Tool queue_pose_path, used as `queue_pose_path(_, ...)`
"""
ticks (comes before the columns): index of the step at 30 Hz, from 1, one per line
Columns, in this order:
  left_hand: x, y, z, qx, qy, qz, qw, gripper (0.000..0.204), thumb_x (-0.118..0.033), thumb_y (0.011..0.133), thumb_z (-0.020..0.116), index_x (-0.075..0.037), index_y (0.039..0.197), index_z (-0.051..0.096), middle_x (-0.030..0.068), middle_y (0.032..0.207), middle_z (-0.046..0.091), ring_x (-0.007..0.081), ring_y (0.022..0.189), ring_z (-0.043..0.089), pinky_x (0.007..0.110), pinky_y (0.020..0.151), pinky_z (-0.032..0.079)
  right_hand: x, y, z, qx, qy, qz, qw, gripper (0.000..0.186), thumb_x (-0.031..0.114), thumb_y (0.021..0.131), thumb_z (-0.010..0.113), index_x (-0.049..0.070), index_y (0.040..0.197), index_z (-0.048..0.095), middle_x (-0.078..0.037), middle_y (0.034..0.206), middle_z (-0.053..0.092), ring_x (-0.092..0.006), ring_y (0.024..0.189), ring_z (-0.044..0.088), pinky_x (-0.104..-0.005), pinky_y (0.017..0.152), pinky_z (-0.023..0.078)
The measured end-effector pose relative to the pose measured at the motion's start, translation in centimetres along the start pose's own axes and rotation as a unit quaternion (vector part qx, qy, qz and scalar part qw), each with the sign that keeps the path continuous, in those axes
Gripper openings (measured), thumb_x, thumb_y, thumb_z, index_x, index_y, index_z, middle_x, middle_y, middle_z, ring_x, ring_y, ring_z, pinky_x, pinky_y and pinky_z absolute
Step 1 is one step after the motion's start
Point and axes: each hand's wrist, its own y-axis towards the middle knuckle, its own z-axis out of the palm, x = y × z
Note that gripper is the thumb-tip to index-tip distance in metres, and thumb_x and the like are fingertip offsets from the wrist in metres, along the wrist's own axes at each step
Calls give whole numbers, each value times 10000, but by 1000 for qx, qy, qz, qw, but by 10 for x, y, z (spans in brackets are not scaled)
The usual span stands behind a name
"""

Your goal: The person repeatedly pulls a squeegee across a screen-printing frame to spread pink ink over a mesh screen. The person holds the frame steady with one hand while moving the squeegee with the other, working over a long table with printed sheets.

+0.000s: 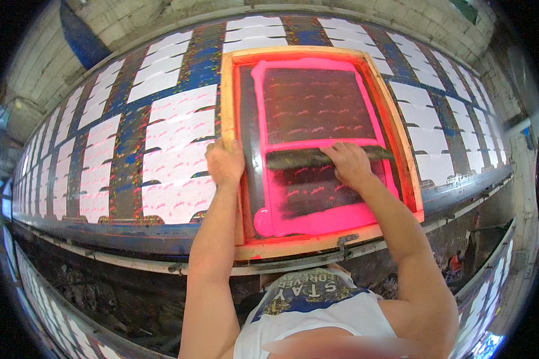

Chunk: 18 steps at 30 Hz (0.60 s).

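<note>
Squeegee (299,159): crosswise on mesh (314,105), inside wooden screen frame (293,244); probably stiff, fairly light, ink-slippery; best gripped along its upper edge.
Right hand (348,163): closed over squeegee, right of its middle.
Frame: likely rigid, bulky; holding pink ink (317,222) in thick bands, tray-like.
Left hand (226,161): clamped on left rail (227,96).
White panels (182,149): flat on printing table (133,134), pink-printed at near left.

Toward 12 o'clock from the right hand (348,164), the mesh (314,102) lies open. At 9, the left hand (226,161) blocks the wooden frame (227,96).
</note>
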Motion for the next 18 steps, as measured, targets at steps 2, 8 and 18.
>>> queue_pose_path(2, -1, 1, 0, 3, 18, 2, 1000, 405, -322, 1015, 746, 8, 1249, 765, 262, 1205, 716, 463, 1166, 696, 584, 1000, 582, -25, 40, 13, 7, -11, 6, 1000, 534, -2, 802, 737, 134, 1318, 773, -143, 1142, 731, -381, 1095, 736, -493, 963, 599)
queue_pose_path(8, -3, -2, 4, -2, 33, -27, 999, 422, -321, 1015, 748, -12, 1301, 770, 241, 1214, 724, 454, 1153, 700, 568, 1000, 579, -98, 158, 46, -15, -33, -6, 999, 474, 40, 868, 721, 155, 1321, 796, -153, 1186, 735, -384, 1113, 738, -508, 973, 609)
queue_pose_path(18, 4, -4, 11, -28, 58, -19, 998, 465, -306, 1013, 773, 45, 1317, 753, 246, 1191, 741, 438, 1143, 709, 521, 1015, 579, -191, 313, 64, 30, -39, -18, 999, 375, 106, 960, 648, 173, 1304, 782, -179, 1230, 804, -398, 1197, 769, -586, 950, 645)
